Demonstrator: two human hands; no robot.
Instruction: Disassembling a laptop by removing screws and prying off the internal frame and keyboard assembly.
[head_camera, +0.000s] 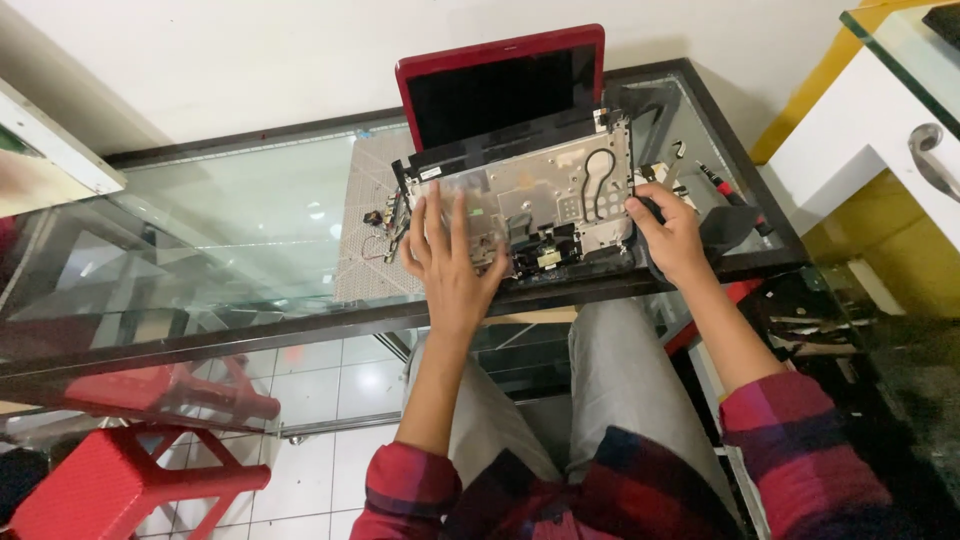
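Laptop sits at the far middle of the glass table, keyboard deck stripped so the bare metal chassis and board parts show; red lid stands open behind it, screen dark. Left hand lies flat on the near-left of the chassis, fingers spread and released, likely pinning the base down so it doesn't slide on the glass. Right hand is at the laptop's right edge, fingers curled over the corner, gripping the base; what's under the fingertips I can't tell. Loose cable bits lie just left of the laptop, on a woven mat that runs under it, probably there to stop scratches and catch small parts. Screwdriver with a red-and-black handle lies right of the laptop, beside a dark pouch, within reach of the right hand. Person is seated close, knees under the table, red plaid sleeves. Table is dark-framed glass against a pale wall. Below and left of the laptop, two red stools on white tile floor. Far right of the laptop, a white-and-yellow cabinet with a metal handle.
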